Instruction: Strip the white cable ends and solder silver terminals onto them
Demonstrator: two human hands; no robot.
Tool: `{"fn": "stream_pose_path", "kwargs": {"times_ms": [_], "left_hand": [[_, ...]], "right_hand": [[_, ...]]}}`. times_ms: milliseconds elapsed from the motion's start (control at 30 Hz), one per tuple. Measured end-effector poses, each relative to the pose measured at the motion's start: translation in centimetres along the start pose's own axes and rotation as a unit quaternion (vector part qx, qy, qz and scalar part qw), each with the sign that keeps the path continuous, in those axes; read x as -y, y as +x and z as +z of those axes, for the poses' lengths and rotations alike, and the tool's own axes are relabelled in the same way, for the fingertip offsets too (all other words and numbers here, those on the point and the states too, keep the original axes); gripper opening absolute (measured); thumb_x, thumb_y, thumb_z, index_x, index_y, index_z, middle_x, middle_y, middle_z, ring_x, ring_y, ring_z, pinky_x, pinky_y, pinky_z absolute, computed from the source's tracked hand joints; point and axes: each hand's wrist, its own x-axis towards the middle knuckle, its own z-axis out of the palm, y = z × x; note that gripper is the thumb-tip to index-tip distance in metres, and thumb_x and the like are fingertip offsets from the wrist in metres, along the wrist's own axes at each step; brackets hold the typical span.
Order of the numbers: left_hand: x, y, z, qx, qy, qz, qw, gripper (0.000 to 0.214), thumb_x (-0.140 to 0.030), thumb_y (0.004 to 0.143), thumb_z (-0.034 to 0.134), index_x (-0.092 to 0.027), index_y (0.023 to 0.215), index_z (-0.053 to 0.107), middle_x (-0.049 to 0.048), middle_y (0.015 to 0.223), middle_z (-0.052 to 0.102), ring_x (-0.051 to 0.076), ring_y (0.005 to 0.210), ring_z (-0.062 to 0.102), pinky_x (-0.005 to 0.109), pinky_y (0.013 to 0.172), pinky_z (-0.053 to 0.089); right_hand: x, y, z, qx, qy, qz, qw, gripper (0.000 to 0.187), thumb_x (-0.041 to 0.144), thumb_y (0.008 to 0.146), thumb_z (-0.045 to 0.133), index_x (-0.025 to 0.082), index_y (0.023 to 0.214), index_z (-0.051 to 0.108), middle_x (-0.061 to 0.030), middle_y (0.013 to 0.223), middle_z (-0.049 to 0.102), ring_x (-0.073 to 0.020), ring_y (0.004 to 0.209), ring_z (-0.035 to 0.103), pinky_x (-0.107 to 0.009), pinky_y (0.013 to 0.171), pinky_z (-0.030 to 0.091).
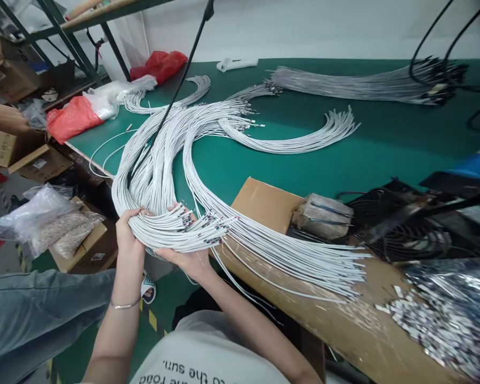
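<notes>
A thick bundle of white cables with small dark and red-marked ends lies across both my hands, near the bench's front edge. My left hand is closed round its curved left part. Under the end part, my right hand cups the bundle, its fingertips showing behind the cables. From there the cables loop up onto the larger heap of white cables on the green bench top. Another white bundle fans out to the right over the bench edge, its ends spread.
Grey cables lie at the back right. Nearby are a cardboard piece, a wrapped block, and a pile of small white parts. A thin black rod crosses the view. Another person's leg and boxes are at left.
</notes>
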Motion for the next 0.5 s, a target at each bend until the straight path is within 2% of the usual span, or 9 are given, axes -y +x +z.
{"fn": "stream_pose_path", "kwargs": {"times_ms": [67, 133, 267, 400, 500], "left_hand": [[0.2, -0.2, 0.2, -0.005, -0.031, 0.006, 0.999, 0.021, -0.008, 0.065, 0.065, -0.026, 0.074, 0.058, -0.0031, 0.064, 0.059, 0.012, 0.058, 0.063, 0.023, 0.067, 0.064], [0.3, -0.4, 0.4, -0.008, -0.055, 0.004, 0.998, 0.021, -0.007, 0.066, 0.064, -0.026, 0.075, 0.06, -0.0027, 0.064, 0.059, 0.013, 0.058, 0.063, 0.023, 0.065, 0.064], [0.4, -0.7, 0.7, -0.013, -0.083, -0.015, 0.996, 0.022, -0.005, 0.067, 0.063, -0.024, 0.078, 0.062, -0.0023, 0.064, 0.059, 0.011, 0.057, 0.063, 0.019, 0.066, 0.062], [0.4, -0.8, 1.0, -0.02, -0.097, -0.025, 0.995, 0.022, -0.005, 0.067, 0.061, -0.022, 0.08, 0.064, -0.0014, 0.064, 0.059, 0.011, 0.058, 0.063, 0.018, 0.066, 0.062], [0.4, -0.9, 1.2, -0.029, -0.103, -0.019, 0.994, 0.023, -0.005, 0.068, 0.059, -0.024, 0.08, 0.063, -0.0016, 0.065, 0.059, 0.012, 0.057, 0.062, 0.02, 0.063, 0.062]], "right_hand": [[0.1, 0.0, 0.1, 0.024, -0.007, -0.002, 1.0, 0.073, 0.04, 0.083, 0.088, 0.034, 0.149, 0.058, -0.0034, 0.153, 0.063, -0.0316, 0.149, 0.053, -0.054, 0.134, 0.034], [0.4, 0.1, 0.0, 0.036, -0.02, 0.0, 0.999, 0.063, 0.04, 0.085, 0.086, 0.036, 0.144, 0.063, 0.0006, 0.15, 0.066, -0.0318, 0.151, 0.052, -0.055, 0.136, 0.03], [0.8, 0.3, -0.4, 0.047, -0.052, 0.011, 0.997, 0.062, 0.044, 0.086, 0.083, 0.038, 0.145, 0.065, 0.0037, 0.151, 0.065, -0.032, 0.153, 0.049, -0.055, 0.138, 0.022], [0.7, 0.1, -0.4, 0.05, -0.058, 0.011, 0.997, 0.061, 0.046, 0.089, 0.08, 0.037, 0.147, 0.064, 0.0043, 0.158, 0.06, -0.0326, 0.153, 0.048, -0.055, 0.137, 0.027], [0.7, -0.1, -0.4, 0.051, -0.061, 0.01, 0.997, 0.06, 0.048, 0.09, 0.078, 0.037, 0.147, 0.064, 0.0033, 0.157, 0.061, -0.0339, 0.154, 0.047, -0.057, 0.137, 0.025]]}}
